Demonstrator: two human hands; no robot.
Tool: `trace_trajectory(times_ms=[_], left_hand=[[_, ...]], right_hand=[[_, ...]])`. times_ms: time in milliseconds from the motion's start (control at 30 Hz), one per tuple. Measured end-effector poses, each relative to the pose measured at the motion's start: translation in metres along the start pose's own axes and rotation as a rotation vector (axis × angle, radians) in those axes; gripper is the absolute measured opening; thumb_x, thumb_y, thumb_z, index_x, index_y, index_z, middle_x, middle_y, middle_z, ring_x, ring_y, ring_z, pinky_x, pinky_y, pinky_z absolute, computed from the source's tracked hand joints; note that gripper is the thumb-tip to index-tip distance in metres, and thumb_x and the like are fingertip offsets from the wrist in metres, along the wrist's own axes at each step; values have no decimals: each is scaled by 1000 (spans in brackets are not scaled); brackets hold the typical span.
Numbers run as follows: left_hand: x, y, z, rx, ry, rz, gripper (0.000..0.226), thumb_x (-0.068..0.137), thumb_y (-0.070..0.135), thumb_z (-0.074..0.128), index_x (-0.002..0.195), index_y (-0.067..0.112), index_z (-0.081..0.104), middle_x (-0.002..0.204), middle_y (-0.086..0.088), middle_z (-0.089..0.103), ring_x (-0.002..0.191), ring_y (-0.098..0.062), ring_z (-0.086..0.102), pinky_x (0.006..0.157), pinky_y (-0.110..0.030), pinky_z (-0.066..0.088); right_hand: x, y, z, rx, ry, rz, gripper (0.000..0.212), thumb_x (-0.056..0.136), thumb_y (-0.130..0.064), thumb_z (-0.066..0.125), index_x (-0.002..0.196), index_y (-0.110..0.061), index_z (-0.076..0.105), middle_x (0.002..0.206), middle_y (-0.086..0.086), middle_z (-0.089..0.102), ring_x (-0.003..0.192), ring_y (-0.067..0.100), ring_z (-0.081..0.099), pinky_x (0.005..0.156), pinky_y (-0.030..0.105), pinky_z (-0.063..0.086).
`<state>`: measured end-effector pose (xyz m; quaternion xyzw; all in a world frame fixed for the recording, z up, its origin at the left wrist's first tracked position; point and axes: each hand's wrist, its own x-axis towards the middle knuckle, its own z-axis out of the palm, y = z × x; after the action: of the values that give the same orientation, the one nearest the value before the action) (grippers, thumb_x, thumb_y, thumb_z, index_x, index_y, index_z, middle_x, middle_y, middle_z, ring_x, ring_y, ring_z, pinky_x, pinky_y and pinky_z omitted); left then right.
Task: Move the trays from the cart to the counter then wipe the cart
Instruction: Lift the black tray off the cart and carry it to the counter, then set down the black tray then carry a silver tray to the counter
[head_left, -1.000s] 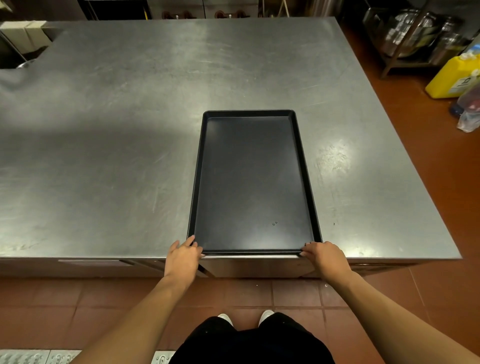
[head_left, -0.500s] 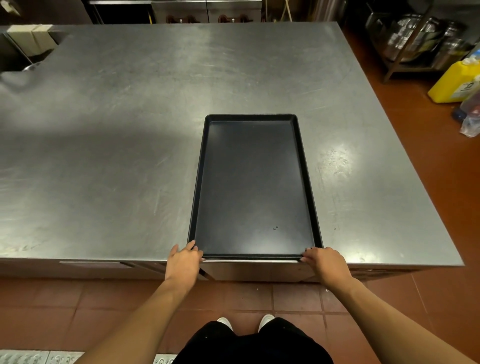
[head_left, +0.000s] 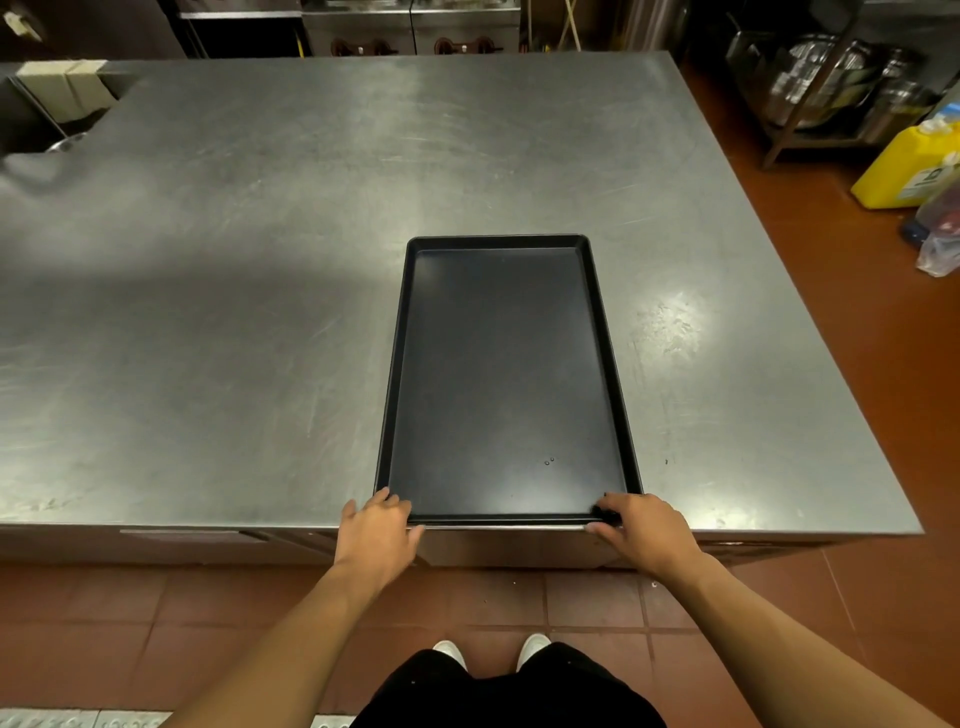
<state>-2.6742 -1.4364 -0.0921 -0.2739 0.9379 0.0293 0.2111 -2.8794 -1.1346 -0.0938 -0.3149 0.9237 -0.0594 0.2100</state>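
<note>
A black rectangular tray (head_left: 504, 364) lies flat on the steel counter (head_left: 234, 312), its short near edge flush with the counter's front edge. My left hand (head_left: 376, 535) holds the tray's near left corner, fingers on the rim and thumb along the front. At the near right corner my right hand (head_left: 644, 532) grips the same way, fingers curled over the rim. The tray has nothing in it. No cart is in view.
A sink cutout (head_left: 31, 124) opens at the counter's far left. On the red tile floor to the right stand a yellow jug (head_left: 906, 169), a bagged bottle (head_left: 940, 234) and a low rack of metal pots (head_left: 831, 78). Cooking equipment lines the far wall.
Both hands stay at the tray's near corners; the right fingers have curled further over the rim. The tray has hardly moved on the counter.
</note>
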Motion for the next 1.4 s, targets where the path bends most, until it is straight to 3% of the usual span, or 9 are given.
trace_trajectory(times_ms=[133,200,300,400,467,667,1067,1400], left_hand=[[1,13,-15,-112,78,-8,68,99,66,43,153,26,46,161,2,44,153,-19,34,122,-50,25],[3,17,-23,-163,96,5,74,99,69,41,158,25,39,165,0,39,154,-21,30,123,-50,24],[8,17,-31,-247,122,8,79,97,72,40,160,25,35,166,-3,37,155,-22,30,124,-48,26],[9,15,-43,-422,168,-21,87,91,77,41,158,22,42,162,-6,44,152,-23,37,123,-43,31],[8,14,-54,-594,191,-64,81,94,71,52,155,18,48,159,-6,49,148,-24,42,122,-39,33],[-5,13,-90,-860,282,-167,65,96,52,66,151,20,53,154,-4,54,145,-23,47,119,-34,34],[-80,-11,-105,-925,397,-182,67,100,55,58,154,17,49,157,-6,50,147,-27,44,120,-42,34],[-233,-31,-64,-976,492,-113,64,100,57,56,152,18,52,155,-4,53,145,-24,46,118,-42,37]], right_hand=[[0,-13,-11,-22,100,-71,75,85,-85,41,134,-32,61,129,-10,67,115,15,65,100,39,52],[0,-16,-16,-31,79,-60,85,85,-88,34,147,-32,51,152,-5,53,138,19,52,113,46,41],[-1,-19,-25,55,21,-44,100,80,-92,17,156,-31,40,166,0,35,150,22,36,120,48,32],[-1,-17,-35,235,28,-19,87,89,-82,26,159,-30,36,169,0,27,153,22,30,123,46,29],[2,-14,-42,351,39,12,78,96,-75,32,159,-30,37,169,-2,26,154,21,28,124,44,27],[10,-8,-58,481,36,9,81,93,-79,29,158,-31,36,169,-4,26,154,20,28,125,47,27],[-46,-31,-77,543,131,-69,82,94,-80,29,159,-30,35,167,-6,31,154,16,28,126,46,27],[-196,-73,-48,560,194,-79,75,98,-72,35,158,-28,37,166,-4,34,152,18,32,124,44,30]])
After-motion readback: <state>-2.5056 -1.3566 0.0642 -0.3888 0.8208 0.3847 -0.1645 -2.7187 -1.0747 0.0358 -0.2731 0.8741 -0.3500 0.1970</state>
